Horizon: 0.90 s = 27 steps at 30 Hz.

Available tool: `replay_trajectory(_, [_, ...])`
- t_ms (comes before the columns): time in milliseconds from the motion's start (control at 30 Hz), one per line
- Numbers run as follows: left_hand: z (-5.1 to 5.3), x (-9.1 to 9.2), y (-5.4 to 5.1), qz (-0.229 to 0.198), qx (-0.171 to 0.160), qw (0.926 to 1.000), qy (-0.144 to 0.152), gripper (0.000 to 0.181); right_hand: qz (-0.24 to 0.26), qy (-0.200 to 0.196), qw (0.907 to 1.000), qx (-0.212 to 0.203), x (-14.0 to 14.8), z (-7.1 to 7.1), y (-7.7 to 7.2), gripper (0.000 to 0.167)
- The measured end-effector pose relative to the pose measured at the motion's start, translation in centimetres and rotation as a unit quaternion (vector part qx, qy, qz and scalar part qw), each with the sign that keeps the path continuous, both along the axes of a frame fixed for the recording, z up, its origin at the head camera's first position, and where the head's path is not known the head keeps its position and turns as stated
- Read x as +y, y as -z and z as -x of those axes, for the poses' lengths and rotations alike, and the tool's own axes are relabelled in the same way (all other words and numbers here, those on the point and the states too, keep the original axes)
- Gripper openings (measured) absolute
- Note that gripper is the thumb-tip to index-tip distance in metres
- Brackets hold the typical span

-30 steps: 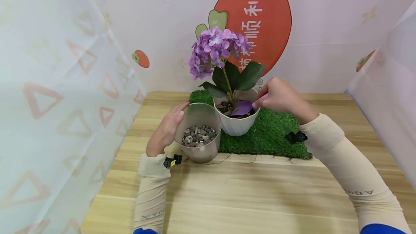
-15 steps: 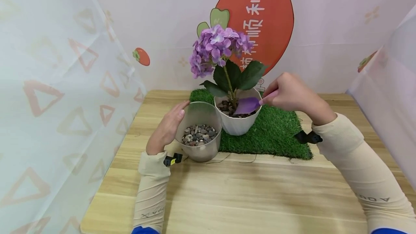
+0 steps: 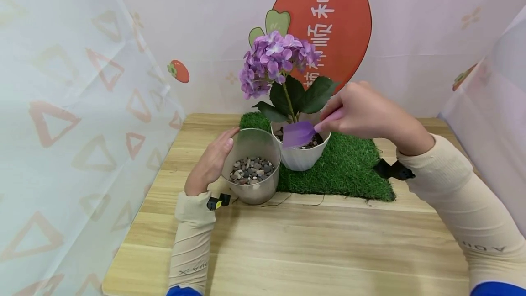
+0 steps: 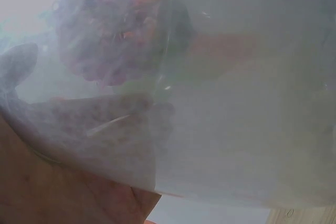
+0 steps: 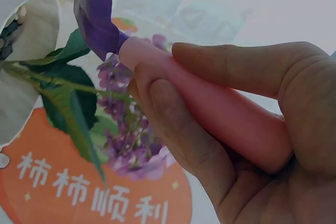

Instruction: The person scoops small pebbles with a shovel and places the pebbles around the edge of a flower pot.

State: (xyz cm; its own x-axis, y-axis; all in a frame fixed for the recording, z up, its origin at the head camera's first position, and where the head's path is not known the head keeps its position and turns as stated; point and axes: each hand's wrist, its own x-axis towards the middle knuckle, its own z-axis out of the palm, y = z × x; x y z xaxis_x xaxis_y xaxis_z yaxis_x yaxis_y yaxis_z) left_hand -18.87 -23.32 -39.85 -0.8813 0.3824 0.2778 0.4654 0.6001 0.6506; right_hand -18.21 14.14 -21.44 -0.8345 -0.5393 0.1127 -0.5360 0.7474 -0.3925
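My right hand (image 3: 365,111) grips the pink handle of a small trowel (image 5: 205,103); its purple blade (image 3: 297,134) hangs over the front left of the white pot (image 3: 302,158). No stones show on the blade. A purple flower (image 3: 273,63) with dark green leaves stands in the pot among stones. My left hand (image 3: 211,163) rests with nearly straight fingers against the left side of a translucent bucket (image 3: 256,193), which holds small grey and brown pebbles (image 3: 250,171). In the left wrist view the bucket's cloudy wall (image 4: 220,129) fills most of the picture.
Green artificial turf (image 3: 341,172) lies under the pot on the wooden table (image 3: 312,245). The bucket stands at the turf's left front edge, close to the pot. Behind stands a pale backdrop (image 3: 402,49) with a large orange fruit print; white sheets hang at both sides.
The trowel blade has come up from the stones in the pot and shifted left towards the bucket. My right hand first moved right, then back left and up. My left hand stays at the bucket.
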Motion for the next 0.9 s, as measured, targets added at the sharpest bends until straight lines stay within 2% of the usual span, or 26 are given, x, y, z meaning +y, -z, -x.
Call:
replay_trajectory(267, [-0.1, 0.0, -0.1, 0.002, -0.004, 1.0, -0.001, 0.065, 0.019, -0.055, 0.9983, -0.009, -2.5, -0.3, -0.4, 0.005])
replay_trajectory(667, [-0.1, -0.1, -0.1, 0.002, -0.004, 1.0, -0.004, 0.065, 0.009, -0.115, 0.9933, 0.005, -7.5, 0.2, 1.4, 0.007])
replay_trajectory(733, [0.0, 0.0, -0.1, 0.0, -0.005, 1.0, -0.005, 0.065, 0.002, -0.124, 0.9923, 0.007, -8.2, 0.4, 2.0, 0.014])
replay_trajectory(833, [0.0, 0.0, -0.1, 0.0, -0.004, 1.0, -0.003, 0.065, -0.012, -0.13, 0.9915, 0.009, -9.1, 0.6, 2.8, 0.036])
replay_trajectory(900, [0.0, 0.0, -0.1, 0.002, -0.005, 1.0, -0.004, 0.065, -0.025, -0.131, 0.991, 0.012, -9.6, 0.7, 3.2, 0.045])
